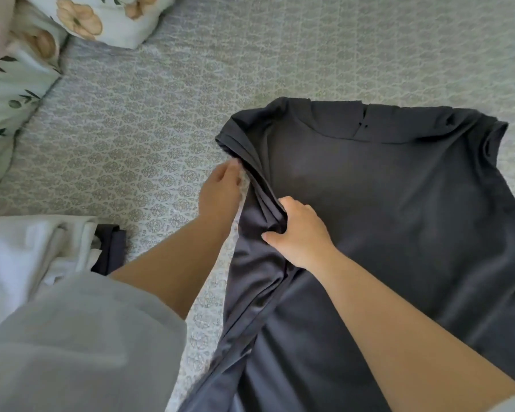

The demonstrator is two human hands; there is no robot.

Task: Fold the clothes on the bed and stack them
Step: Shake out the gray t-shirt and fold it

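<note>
Shirt (399, 203) edge gripped, right hand (298, 233) fingers (283, 205) curled

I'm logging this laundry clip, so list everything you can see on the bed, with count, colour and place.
Dark grey T-shirt: one, spread flat, right half of view, left edge gathered.
Folded white clothes: one pile, lower left.
Dark navy folded garment: one, beside the white pile.
Floral pillows: at least two, white-green with peach flowers, upper left.
Patterned grey-beige bedspread: one, under everything.
Grey sleeve: one, left arm, bottom left.
Left hand: touches shirt's left edge.
Right hand: grips the gathered fabric.
</note>
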